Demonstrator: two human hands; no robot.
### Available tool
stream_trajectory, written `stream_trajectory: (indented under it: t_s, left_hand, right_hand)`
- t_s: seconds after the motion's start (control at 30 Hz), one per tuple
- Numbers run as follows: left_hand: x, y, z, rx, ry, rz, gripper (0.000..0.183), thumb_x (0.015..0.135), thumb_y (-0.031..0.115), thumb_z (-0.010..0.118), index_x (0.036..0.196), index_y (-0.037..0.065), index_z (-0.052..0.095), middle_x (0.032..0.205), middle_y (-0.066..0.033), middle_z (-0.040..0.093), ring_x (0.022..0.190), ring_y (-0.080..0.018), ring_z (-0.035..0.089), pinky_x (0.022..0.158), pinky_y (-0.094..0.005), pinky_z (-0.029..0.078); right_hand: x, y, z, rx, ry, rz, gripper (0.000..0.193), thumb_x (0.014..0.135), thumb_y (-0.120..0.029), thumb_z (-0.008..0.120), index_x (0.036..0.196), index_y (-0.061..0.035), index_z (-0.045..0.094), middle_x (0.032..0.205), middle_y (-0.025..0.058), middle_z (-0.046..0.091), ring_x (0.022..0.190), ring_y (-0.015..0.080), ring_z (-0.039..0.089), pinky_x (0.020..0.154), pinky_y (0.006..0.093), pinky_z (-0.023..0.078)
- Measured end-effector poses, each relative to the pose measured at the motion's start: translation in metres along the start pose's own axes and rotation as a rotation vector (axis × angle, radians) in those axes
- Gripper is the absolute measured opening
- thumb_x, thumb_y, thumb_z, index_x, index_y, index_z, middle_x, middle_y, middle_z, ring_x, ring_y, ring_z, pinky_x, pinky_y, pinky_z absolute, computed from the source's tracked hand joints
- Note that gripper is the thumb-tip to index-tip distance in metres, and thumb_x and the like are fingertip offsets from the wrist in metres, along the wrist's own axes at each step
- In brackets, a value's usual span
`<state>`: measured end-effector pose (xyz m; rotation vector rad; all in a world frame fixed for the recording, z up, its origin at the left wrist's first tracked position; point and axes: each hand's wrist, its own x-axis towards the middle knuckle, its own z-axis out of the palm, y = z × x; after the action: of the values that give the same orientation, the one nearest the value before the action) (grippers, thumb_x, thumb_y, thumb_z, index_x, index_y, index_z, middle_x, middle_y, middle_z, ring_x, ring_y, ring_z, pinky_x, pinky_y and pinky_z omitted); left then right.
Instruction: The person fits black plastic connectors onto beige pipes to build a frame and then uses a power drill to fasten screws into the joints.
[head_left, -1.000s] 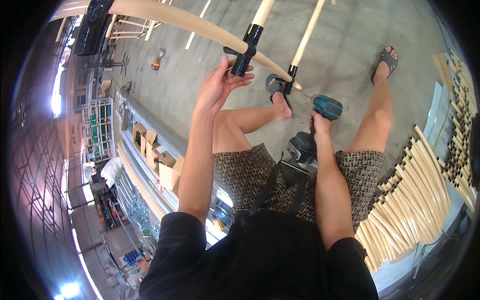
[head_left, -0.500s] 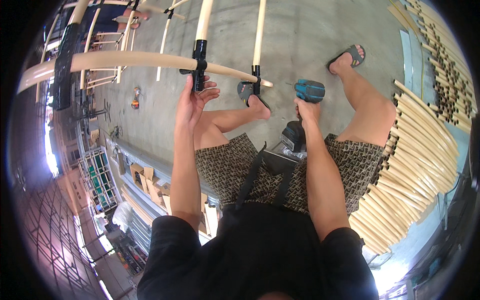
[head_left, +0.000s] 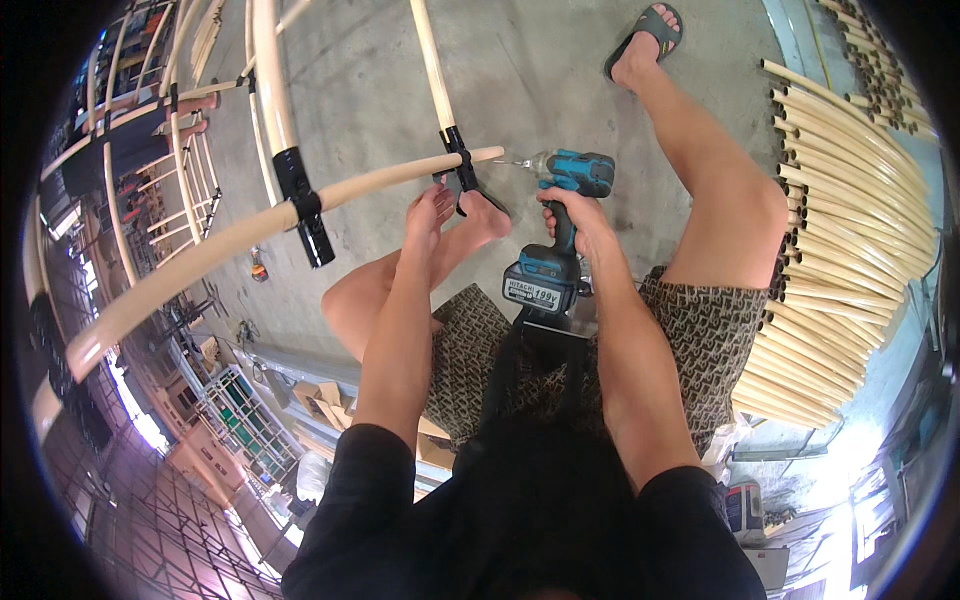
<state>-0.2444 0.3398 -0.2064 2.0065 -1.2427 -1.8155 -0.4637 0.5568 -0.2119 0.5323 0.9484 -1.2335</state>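
Observation:
My right hand (head_left: 577,215) is wrapped round the grip of a blue and black cordless drill (head_left: 578,172). The drill's bit points left, close to the end of a cream-coloured tube (head_left: 380,184). A black clamp joint (head_left: 458,158) joins that tube to an upright cream tube (head_left: 432,65). Just below this joint is my left hand (head_left: 430,212), its fingers curled in; whatever they pinch is too small to make out. Farther left on the same tube sits a second black joint (head_left: 302,205), apart from both hands.
Many loose cream tubes (head_left: 850,250) lie stacked on the right, with more behind them. An orange tool (head_left: 259,268) rests on the floor at left. Cardboard (head_left: 325,400) lies at lower left. Another person's feet (head_left: 205,110) show among frames at upper left.
My left hand has left the joint farther along the tube and moved right, its fingers now curled. The drill has come left and up towards the tube end. My view has shifted.

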Motion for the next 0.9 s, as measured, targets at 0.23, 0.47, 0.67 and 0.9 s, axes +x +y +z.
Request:
stream_trajectory:
  t_s: [0.23,0.47,0.67,0.9]
  left_hand:
    - [0.032,-0.016,0.037,-0.422,-0.149,-0.071,0.056,0.107,0.045,0.043,0.14,0.0,0.041,0.122,-0.0207,0.06,0.111,-0.0319,0.063,0.098,-0.0437,0.053]
    - [0.032,-0.006,0.044,-0.619,-0.212,-0.224,0.058,0.101,0.052,0.052,0.134,0.004,0.05,0.116,-0.0204,0.063,0.106,-0.0329,0.065,0.09,-0.0449,0.057]
    - [0.028,-0.009,0.045,-0.761,-0.279,-0.293,0.058,0.093,0.054,0.064,0.121,0.003,0.062,0.106,-0.0181,0.068,0.099,-0.0314,0.067,0.086,-0.0428,0.058]
    - [0.025,-0.014,0.049,-0.715,-0.255,-0.279,0.059,0.089,0.056,0.066,0.115,0.003,0.065,0.103,-0.0162,0.07,0.095,-0.0298,0.068,0.086,-0.0409,0.057]
  right_hand:
    - [0.025,0.001,0.0,0.141,-0.066,0.123,0.023,0.084,-0.019,0.075,0.097,-0.0032,0.065,0.068,0.0034,0.059,0.053,0.0116,0.054,0.05,0.0281,0.045]
    - [0.032,-0.011,0.007,0.059,-0.014,0.14,0.022,0.083,-0.021,0.077,0.095,-0.0053,0.066,0.068,0.0034,0.061,0.054,0.0115,0.056,0.051,0.0281,0.046]
    - [0.041,-0.019,0.012,0.037,-0.019,0.154,0.021,0.083,-0.02,0.077,0.094,-0.0067,0.065,0.068,0.003,0.061,0.054,0.0109,0.056,0.051,0.0277,0.046]
    - [0.039,-0.021,0.015,0.012,-0.047,0.174,0.022,0.081,-0.02,0.079,0.092,-0.0082,0.063,0.068,0.0026,0.061,0.053,0.0105,0.055,0.049,0.0276,0.046]
